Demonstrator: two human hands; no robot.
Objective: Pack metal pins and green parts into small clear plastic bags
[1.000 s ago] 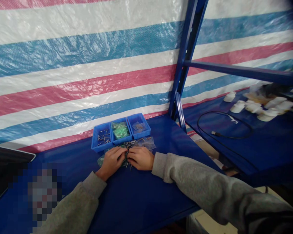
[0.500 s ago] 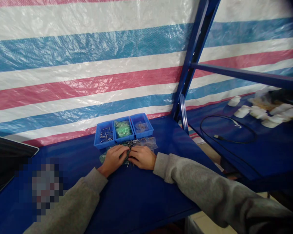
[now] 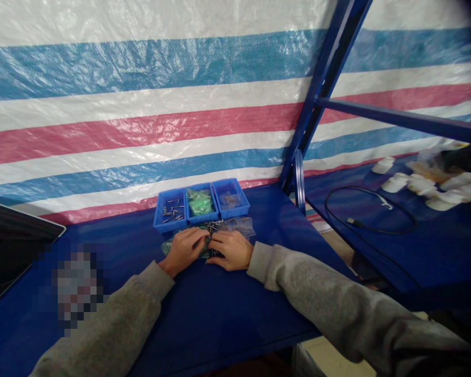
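My left hand (image 3: 184, 248) rests over a green plastic bag (image 3: 167, 246), its fingers bent together at the tips; whatever they pinch is too small to make out. Close beside it, my right hand (image 3: 232, 248) curls its fingers and thumb inward over the same pile, and what lies within its grasp is hidden. Thin metal pieces like screws (image 3: 212, 225) lie heaped just beyond the fingertips. Right of them is a clear plastic bag (image 3: 241, 226). Behind stand three joined blue bins: the left bin (image 3: 159, 221) holds loose metal pieces, the middle a green bag (image 3: 200, 202), the right a small clear bag (image 3: 230, 200).
A dark, pale-edged panel (image 3: 15, 251) stands at the left, near a pixelated patch. A blue metal post (image 3: 317, 99) rises behind on the right. The table beyond the gap (image 3: 377, 251) bears a black cable (image 3: 361, 226) and several white containers (image 3: 395, 182). Striped sheeting hangs behind.
The view has shifted slightly. The metal ends that stuck out below my right thumb are now mostly out of sight. Both hands stay close together over the pile.
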